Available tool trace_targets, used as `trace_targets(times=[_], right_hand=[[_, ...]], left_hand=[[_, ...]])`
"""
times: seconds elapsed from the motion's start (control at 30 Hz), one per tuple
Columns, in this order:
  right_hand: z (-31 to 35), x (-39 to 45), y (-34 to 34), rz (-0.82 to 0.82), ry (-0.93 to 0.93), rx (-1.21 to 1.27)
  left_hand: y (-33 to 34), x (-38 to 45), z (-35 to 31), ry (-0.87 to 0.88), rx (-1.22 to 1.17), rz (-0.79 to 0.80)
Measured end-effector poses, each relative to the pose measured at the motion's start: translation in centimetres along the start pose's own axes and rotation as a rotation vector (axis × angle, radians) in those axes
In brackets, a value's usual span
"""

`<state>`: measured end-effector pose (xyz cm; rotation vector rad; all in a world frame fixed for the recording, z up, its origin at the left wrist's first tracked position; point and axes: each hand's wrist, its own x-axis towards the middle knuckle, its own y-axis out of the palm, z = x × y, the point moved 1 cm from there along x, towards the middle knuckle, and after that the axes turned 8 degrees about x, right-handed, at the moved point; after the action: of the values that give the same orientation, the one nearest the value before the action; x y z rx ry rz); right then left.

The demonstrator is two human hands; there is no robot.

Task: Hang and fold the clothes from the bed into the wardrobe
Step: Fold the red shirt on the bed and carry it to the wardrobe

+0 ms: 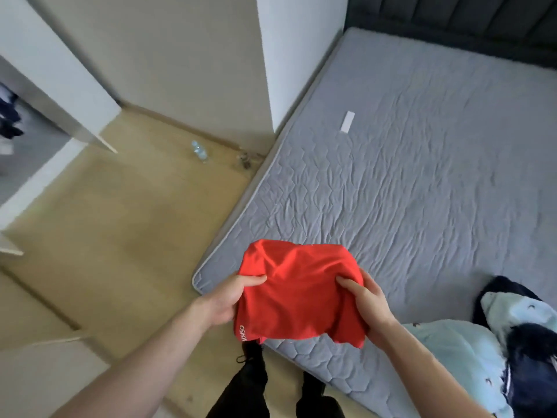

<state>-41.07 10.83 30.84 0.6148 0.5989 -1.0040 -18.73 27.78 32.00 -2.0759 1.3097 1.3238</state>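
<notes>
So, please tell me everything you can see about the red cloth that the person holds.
The red soft-fabric garment is folded into a loose, wrinkled bundle. Small white lettering runs along its lower left edge. It is held in the air over the corner of the grey quilted mattress. The left hand grips its left side and the right hand its right side, thumbs on top. Nothing else touches it.

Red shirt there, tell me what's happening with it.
A person holds a folded red shirt in both hands, the left hand and right hand gripping its sides, above the corner of the grey mattress. A light blue garment and dark clothing still lie on the bed at the right.
</notes>
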Motion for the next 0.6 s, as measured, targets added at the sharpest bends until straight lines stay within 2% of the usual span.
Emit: trace_targets(times=[0.27, 0.43, 0.6], right_hand=[[5.0, -5.0, 15.0, 0.31, -0.037, -0.193], [5.7, -7.0, 27.7, 0.484, -0.081, -0.312], [4.9, -9.0, 41.5, 0.602, -0.115, -0.377]], left_hand=[[-7.8, -13.5, 0.7, 0.232, -0.262, -0.323], [-16.6, -19.8, 1.2, 0.367, -0.376, -0.536], [-27.2, -26.3, 1.1, 0.474, -0.429, -0.645]])
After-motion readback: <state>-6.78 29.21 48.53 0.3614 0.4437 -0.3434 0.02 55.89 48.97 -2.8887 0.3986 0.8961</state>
